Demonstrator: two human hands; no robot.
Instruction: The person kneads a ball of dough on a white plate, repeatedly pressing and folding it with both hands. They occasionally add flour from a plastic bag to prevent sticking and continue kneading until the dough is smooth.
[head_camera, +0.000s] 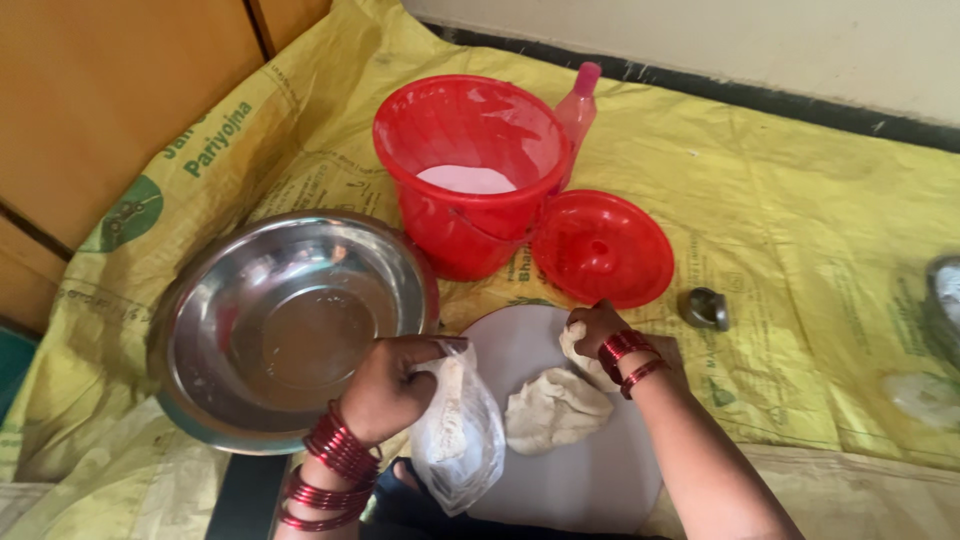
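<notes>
Low in the frame, the left hand (392, 385) had closed its grip on a clear plastic bag (458, 435) of white powder, while the right hand (596, 328) pinched a lump off the dough (552, 408) on the round white board (590, 470); a steel bowl (290, 325) sat at left, a red bucket (470, 175) with its lid (602, 248) above, all on a yellow printed sack (800, 200) bearing a green round emblem at upper left

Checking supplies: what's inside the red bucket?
The red bucket holds white powder, flour-like, at the bottom. Its depth cannot be seen. The pink bottle behind it is partly hidden.
</notes>
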